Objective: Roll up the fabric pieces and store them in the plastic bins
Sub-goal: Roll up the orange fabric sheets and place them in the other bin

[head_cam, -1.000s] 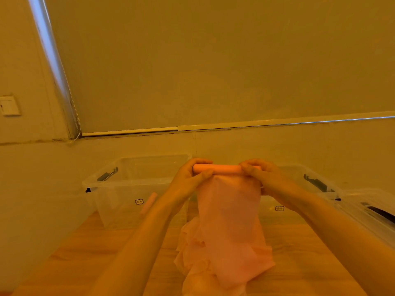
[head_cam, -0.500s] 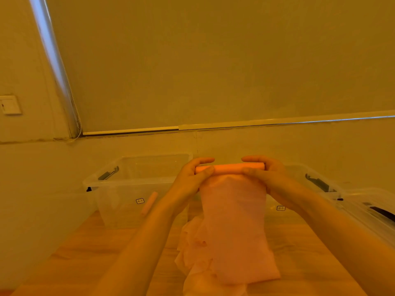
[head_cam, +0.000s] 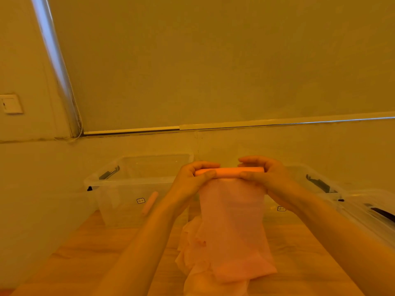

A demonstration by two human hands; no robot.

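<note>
Now a thin pink fabric piece is held up above the wooden counter by both hands. Its top edge is wound into a tight orange-pink roll, shaped like a slim cylinder and lying level between the hands. The left hand is curled round the left end of the roll, with the thumb pressed on the front side and the fingers bent over the top. The right hand is curled round the right end in the same manner, its fingers arched over the roll and the thumb laid along the front. The unrolled part of the fabric hangs down flat and half transparent, with a soft matte surface. Its lower edge reaches a crumpled heap of similar pale fabric that lies on the counter.

Behind the left hand a clear plastic bin with a dark latch is seen on the counter; one small pink roll leans inside it against the front wall. A second clear bin is placed behind the right hand, and what it contains cannot be told. Smooth plain walls are seen behind the bins.
</note>
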